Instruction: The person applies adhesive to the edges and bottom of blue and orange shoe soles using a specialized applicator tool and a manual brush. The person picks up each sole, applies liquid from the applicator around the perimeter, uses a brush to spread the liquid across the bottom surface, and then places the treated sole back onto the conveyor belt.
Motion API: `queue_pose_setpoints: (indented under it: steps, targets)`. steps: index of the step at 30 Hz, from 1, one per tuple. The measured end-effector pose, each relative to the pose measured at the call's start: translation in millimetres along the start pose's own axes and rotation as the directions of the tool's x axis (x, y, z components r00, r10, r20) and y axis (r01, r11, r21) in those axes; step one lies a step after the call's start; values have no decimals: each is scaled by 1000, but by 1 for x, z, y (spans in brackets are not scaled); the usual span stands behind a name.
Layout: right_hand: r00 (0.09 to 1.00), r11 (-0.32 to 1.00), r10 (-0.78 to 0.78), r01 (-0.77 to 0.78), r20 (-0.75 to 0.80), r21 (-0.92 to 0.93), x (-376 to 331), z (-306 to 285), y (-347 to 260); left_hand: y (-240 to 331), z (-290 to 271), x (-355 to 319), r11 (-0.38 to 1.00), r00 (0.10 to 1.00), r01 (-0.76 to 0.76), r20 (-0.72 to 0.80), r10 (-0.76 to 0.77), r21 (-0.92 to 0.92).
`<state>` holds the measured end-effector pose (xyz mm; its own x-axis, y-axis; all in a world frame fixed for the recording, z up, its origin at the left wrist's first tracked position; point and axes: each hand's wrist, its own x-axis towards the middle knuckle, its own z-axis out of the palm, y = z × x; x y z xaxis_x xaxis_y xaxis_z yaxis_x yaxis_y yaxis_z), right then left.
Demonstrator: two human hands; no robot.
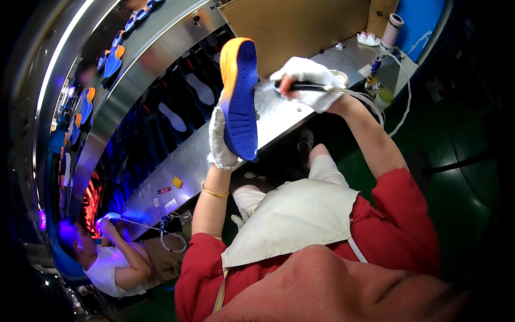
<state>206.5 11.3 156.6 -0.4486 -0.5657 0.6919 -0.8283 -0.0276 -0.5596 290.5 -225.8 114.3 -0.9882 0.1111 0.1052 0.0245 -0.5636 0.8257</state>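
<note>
My left hand (219,142), in a white glove, grips the heel end of a blue and orange shoe sole (242,107). The sole stands upright, its ridged blue face turned toward the right hand. In my right hand (311,80), gloved with at least one fingertip bare, is a slim black-handled brush (303,86). Its pale, blurred tip points left at the sole's edge, beside the middle of the sole; whether it touches I cannot tell. A pale hose (370,102) trails from behind the right hand.
A metal ledge (188,145) runs along a rack of dark soles. Blue and orange soles (112,64) line the upper belt. A cardboard sheet (295,32) stands behind my hands; a pink cylinder (393,29) and a round white container (339,78) are at right. A co-worker (115,263) sits at left.
</note>
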Motion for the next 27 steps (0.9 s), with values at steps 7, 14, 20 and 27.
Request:
queue_pose_setpoints:
  steps: [7,14,20,27]
  targets:
    - [969,906,196,-119,-152,407,-14,-3,-19,157,8,148,931,729,130,669,143,-341]
    - [943,907,302,-241,-137,345,-49,-13,-8,241,-109,219,-745,689,326,392,609,582]
    - [896,799,439,-352,-72,487,-41,9,-14,336,-188,121,-160,620,741,-575,534,652]
    - [919,769,389,-361,63,527,-37,52,-5,299,-141,28,-389,725,185,141,674,903]
